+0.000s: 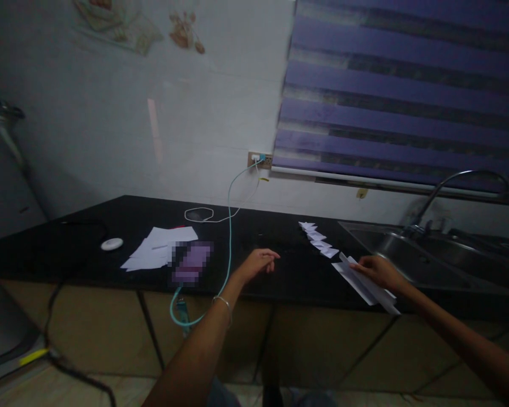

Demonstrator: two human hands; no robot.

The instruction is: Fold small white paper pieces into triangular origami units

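My left hand [258, 262] hovers over the black countertop [89, 249] near its front edge, fingers loosely curled and holding nothing. My right hand [377, 270] rests on a folded white paper strip [365, 285] that lies at the counter's front edge, fingers pressed on its top. A row of several small folded white paper pieces [318, 240] lies just behind that strip. Further left sits a stack of white paper sheets [156, 249].
A steel sink [428, 249] with a curved tap [466, 181] lies at the right. A light blue cable [229, 226] runs from a wall socket [258, 159] across the counter and over its edge. A small white round object [112, 243] sits at the left. Purple blinds [407, 85] hang above.
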